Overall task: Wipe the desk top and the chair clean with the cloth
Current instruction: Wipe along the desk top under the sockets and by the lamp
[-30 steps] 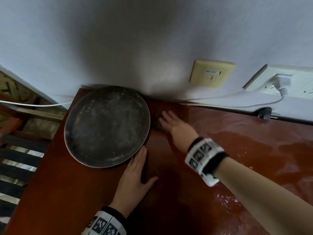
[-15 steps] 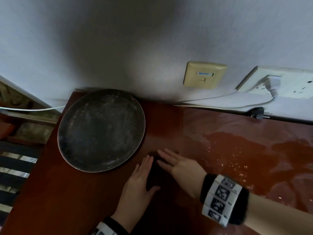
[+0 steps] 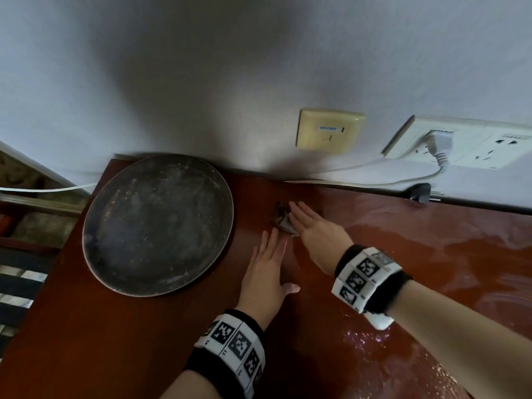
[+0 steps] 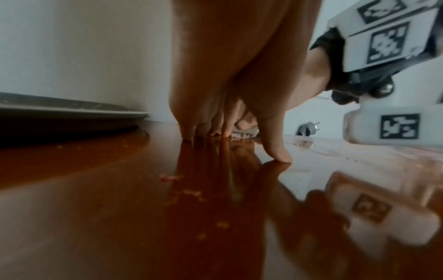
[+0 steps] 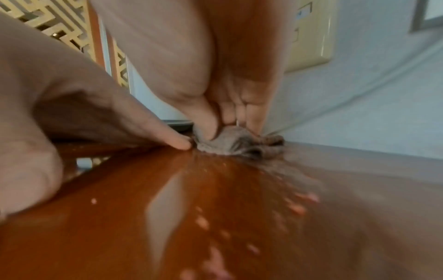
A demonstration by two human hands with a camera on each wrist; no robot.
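My right hand (image 3: 312, 227) lies flat with straight fingers on a small crumpled grey cloth (image 3: 280, 221) and presses it onto the glossy red-brown desk top (image 3: 129, 341), close to the wall. In the right wrist view the fingers and thumb bear down on the cloth (image 5: 230, 143). My left hand (image 3: 269, 266) rests flat on the desk just in front, fingers straight, its fingertips near the cloth. The left wrist view shows those fingertips (image 4: 223, 130) touching the wood. No chair is visible.
A round dark metal tray (image 3: 157, 223) sits at the desk's back left corner, close to my left hand. A black plug (image 3: 420, 192) lies by the wall below a socket strip (image 3: 460, 145). Pale crumbs (image 3: 362, 338) dot the wet-looking right half.
The right hand drew the cloth from the wall toward the front edge, then pushed it back toward the wall. The left hand stayed flat in about the same place.
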